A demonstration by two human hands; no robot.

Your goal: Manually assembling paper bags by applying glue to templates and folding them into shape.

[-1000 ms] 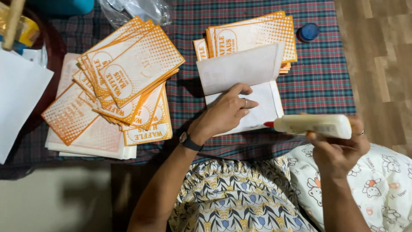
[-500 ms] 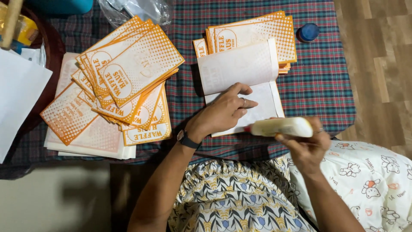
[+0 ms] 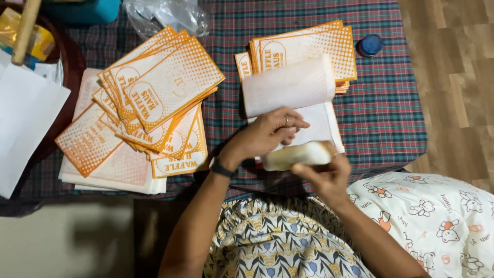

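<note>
A white paper sheet (image 3: 288, 85) lies half folded on the plaid tablecloth (image 3: 391, 118), its upper flap curled up. My left hand (image 3: 270, 131) presses flat on the sheet's lower part, fingers spread; a ring and a dark wristband show. My right hand (image 3: 327, 177) grips a cream glue bottle (image 3: 298, 155), held sideways just below the left hand, its tip pointing left near the sheet's bottom edge. Behind the sheet sits a neat stack of orange-printed paper bags (image 3: 309, 46).
A fanned heap of orange-printed bags (image 3: 149, 103) covers the table's left half. A blue bottle cap (image 3: 370, 45) rests at the back right. Clear plastic wrap (image 3: 164, 15) is at the back. White paper (image 3: 25, 118) and a dark round basket (image 3: 67, 62) lie at the left. A printed cushion (image 3: 437, 216) is at my right.
My right hand has carried the glue bottle leftward, from beyond the sheet's right edge to just under my left hand. The left hand stays pressed on the sheet.
</note>
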